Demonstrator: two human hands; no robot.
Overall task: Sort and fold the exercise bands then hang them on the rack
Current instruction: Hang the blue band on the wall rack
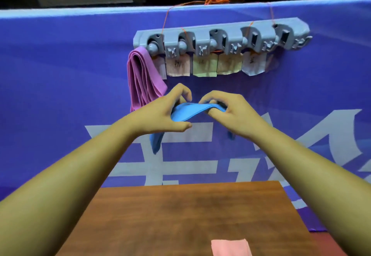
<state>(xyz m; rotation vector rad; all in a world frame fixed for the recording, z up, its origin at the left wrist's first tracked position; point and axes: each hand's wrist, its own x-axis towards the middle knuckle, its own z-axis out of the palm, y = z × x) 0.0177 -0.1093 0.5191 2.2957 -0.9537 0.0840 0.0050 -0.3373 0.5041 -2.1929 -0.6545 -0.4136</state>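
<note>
A folded blue exercise band (190, 110) stretches between both hands in front of the purple banner, with a loose end hanging below my left hand. My left hand (160, 115) grips its left part, thumb underneath. My right hand (228, 109) pinches its right end with curled fingers. Both hands are just below the grey rack (220, 37), which is tied to the banner with orange string. A folded purple band (142, 77) hangs from the rack's leftmost hook. A pink band (230, 247) lies on the wooden table at the bottom edge.
Several paper labels (204, 67) hang under the rack's hooks. The purple banner (60, 95) with white characters stands as a wall behind the brown table (180, 215). The dark room lies beyond the banner's top edge.
</note>
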